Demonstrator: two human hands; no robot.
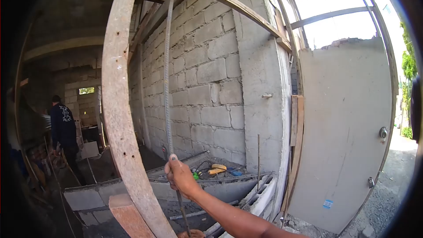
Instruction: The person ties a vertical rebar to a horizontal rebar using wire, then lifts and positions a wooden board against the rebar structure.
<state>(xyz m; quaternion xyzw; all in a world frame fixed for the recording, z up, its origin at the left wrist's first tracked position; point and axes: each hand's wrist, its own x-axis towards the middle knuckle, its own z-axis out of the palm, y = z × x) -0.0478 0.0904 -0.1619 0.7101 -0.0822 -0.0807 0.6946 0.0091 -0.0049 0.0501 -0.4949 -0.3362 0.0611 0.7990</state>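
Observation:
A long ribbed steel rebar (pixel 167 70) stands nearly upright in front of me, its top reaching up to the wooden frame. My right hand (pixel 180 176) is closed around its lower part, thumb pointing up along the bar. Only a little of my left hand (pixel 192 234) shows at the bottom edge, where it grips the bar's lower end. Just left of the rebar rises a thick wooden post (pixel 118 70). A wooden block (pixel 132 215) sits against the post's foot.
A low block wall (pixel 88 199) crosses ahead, with a yellow-handled tool (pixel 217 169) and cords behind it. Thin rods stick up near a concrete column (pixel 260 79). A grey door panel (pixel 346 128) stands at right. Another person (pixel 64 128) is at the far left, facing away.

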